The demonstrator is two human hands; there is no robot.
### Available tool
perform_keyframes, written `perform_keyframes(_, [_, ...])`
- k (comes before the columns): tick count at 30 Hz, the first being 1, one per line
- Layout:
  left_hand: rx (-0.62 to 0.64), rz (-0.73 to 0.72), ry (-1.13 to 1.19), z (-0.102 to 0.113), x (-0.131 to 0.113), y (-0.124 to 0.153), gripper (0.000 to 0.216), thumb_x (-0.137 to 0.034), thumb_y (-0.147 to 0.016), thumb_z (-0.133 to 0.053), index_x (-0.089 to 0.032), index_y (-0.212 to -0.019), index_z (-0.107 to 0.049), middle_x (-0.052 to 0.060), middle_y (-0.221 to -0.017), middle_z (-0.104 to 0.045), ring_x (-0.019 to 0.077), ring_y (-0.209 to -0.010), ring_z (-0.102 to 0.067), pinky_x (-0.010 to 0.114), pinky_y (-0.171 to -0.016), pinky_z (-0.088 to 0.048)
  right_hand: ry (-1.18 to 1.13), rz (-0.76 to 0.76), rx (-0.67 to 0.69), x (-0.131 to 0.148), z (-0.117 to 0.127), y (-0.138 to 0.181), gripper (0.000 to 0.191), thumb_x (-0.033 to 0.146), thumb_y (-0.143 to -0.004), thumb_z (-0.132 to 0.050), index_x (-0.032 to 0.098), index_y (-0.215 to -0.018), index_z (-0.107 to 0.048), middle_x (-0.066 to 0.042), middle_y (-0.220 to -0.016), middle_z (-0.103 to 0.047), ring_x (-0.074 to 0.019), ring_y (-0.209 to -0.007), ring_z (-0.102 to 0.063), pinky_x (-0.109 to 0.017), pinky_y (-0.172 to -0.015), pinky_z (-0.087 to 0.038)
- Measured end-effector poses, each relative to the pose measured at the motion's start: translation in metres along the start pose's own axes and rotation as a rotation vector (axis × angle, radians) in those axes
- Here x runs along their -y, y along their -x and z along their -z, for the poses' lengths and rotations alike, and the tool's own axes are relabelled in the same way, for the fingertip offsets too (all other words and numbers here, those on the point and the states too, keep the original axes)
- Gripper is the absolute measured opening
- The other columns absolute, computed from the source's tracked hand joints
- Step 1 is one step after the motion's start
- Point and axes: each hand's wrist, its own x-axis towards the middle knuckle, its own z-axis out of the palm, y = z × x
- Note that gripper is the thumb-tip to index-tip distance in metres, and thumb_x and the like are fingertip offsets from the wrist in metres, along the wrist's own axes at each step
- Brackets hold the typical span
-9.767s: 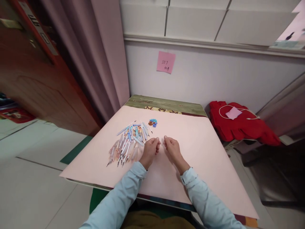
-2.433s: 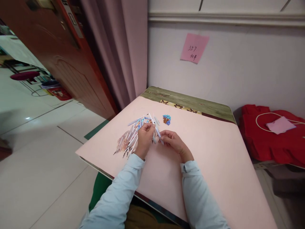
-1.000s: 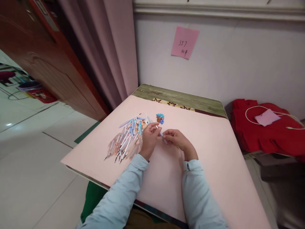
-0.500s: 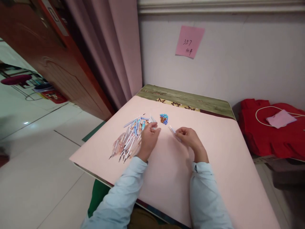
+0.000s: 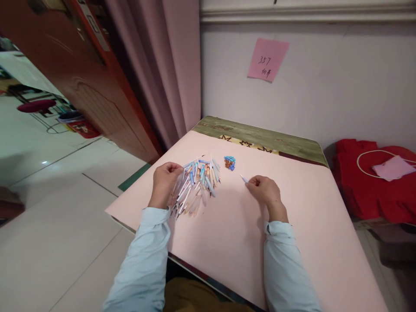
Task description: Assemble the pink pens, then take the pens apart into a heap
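Observation:
A loose heap of pen parts (image 5: 209, 184) lies on the left half of the table, with clear and pastel barrels, white refills with dark tips, and blue and brown pieces. At the heap's upper left edge is my left hand (image 5: 165, 182), thumb and fingertips pinched together; whatever they hold is hidden. My right hand (image 5: 264, 189), right of the heap and just above the table, pinches a slim pen part (image 5: 244, 178) with a whitish tip pointing up and left. Beyond the heap sits a small cluster of blue and brown clip-like pieces (image 5: 229, 163), touched by neither hand.
Pale pink paper covers the table (image 5: 224, 242), whose green wood-patterned far edge (image 5: 260, 132) shows near the wall. A pink note (image 5: 268, 60) is stuck there. Red cloth (image 5: 357, 186) lies at right. A curtain (image 5: 169, 65) and wooden door (image 5: 107, 91) stand at left.
My left hand has swung left across the heap, from its right side to its upper left edge. My right hand keeps its pen part in nearly the same spot. The view has shifted slightly left.

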Motion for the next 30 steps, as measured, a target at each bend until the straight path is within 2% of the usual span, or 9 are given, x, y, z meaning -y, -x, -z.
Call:
perform_keyframes(3, [0.113, -0.014, -0.084, 0.005, 0.002, -0.014, 0.016, -0.031, -0.060, -0.074, -0.018, -0.064, -0.067, 0.001, -0.061, -0.062, 0.0148, -0.060, -0.051, 0.027, -0.057, -0.036, -0.050, 0.008, 0.009, -0.005, 0.001, -0.001, 0.028, 0.050, -0.080, -0.060, 0.025, -0.078, -0.074, -0.003, -0.076, -0.072, -0.0185, -0.069, -0.061, -0.027, -0.059, -0.035])
perform_keyframes(7, [0.206, 0.021, -0.036, 0.005, 0.009, -0.040, 0.019, -0.032, -0.056, -0.076, -0.017, -0.061, -0.066, 0.000, -0.058, -0.059, 0.0128, -0.056, -0.048, 0.027, -0.056, -0.036, -0.085, 0.012, -0.002, -0.014, 0.000, -0.004, 0.031, 0.049, -0.082, -0.058, 0.024, -0.081, -0.075, -0.004, -0.078, -0.073, -0.0192, -0.071, -0.062, -0.028, -0.060, -0.038])
perform_keyframes(13, [0.210, 0.175, -0.027, -0.010, 0.028, -0.070, 0.018, -0.032, -0.057, -0.074, -0.018, -0.059, -0.063, 0.001, -0.052, -0.057, 0.0120, -0.048, -0.044, 0.027, -0.049, -0.032, -0.101, 0.007, -0.066, -0.019, 0.000, -0.005, 0.034, 0.050, -0.082, -0.056, 0.022, -0.078, -0.075, -0.006, -0.074, -0.072, -0.0201, -0.068, -0.061, -0.029, -0.060, -0.038])
perform_keyframes(18, [0.112, 0.106, -0.222, 0.000, 0.029, -0.090, 0.011, -0.023, -0.055, -0.074, -0.018, -0.060, -0.065, 0.000, -0.054, -0.060, 0.0124, -0.050, -0.047, 0.027, -0.054, -0.035, -0.115, -0.015, -0.122, -0.021, 0.003, -0.005, 0.034, 0.050, -0.082, -0.056, 0.023, -0.081, -0.076, -0.006, -0.073, -0.072, -0.0214, -0.069, -0.061, -0.030, -0.063, -0.039])
perform_keyframes(21, [0.172, 0.116, -0.402, 0.008, 0.025, -0.096, 0.009, -0.017, -0.053, -0.074, -0.018, -0.057, -0.066, 0.000, -0.054, -0.061, 0.0139, -0.052, -0.050, 0.028, -0.055, -0.036, -0.127, -0.027, -0.132, -0.023, 0.004, -0.006, 0.034, 0.050, -0.082, -0.056, 0.023, -0.080, -0.076, -0.006, -0.072, -0.072, -0.0218, -0.069, -0.061, -0.031, -0.062, -0.039])
perform_keyframes(24, [0.243, 0.151, -0.467, 0.009, 0.025, -0.096, 0.010, -0.013, -0.050, -0.073, -0.018, -0.054, -0.066, 0.001, -0.054, -0.062, 0.0152, -0.055, -0.053, 0.027, -0.056, -0.037, -0.136, -0.036, -0.149, -0.025, 0.004, -0.008, 0.036, 0.052, -0.081, -0.056, 0.022, -0.078, -0.076, -0.006, -0.071, -0.071, -0.0222, -0.068, -0.060, -0.031, -0.060, -0.038])
perform_keyframes(30, [0.251, 0.165, -0.338, 0.001, 0.036, -0.094, 0.014, -0.010, -0.044, -0.073, -0.018, -0.051, -0.064, 0.001, -0.049, -0.060, 0.0156, -0.054, -0.053, 0.027, -0.055, -0.038, -0.157, -0.034, -0.140, -0.027, 0.004, -0.008, 0.036, 0.052, -0.081, -0.055, 0.022, -0.077, -0.075, -0.006, -0.070, -0.071, -0.0218, -0.067, -0.060, -0.031, -0.060, -0.038])
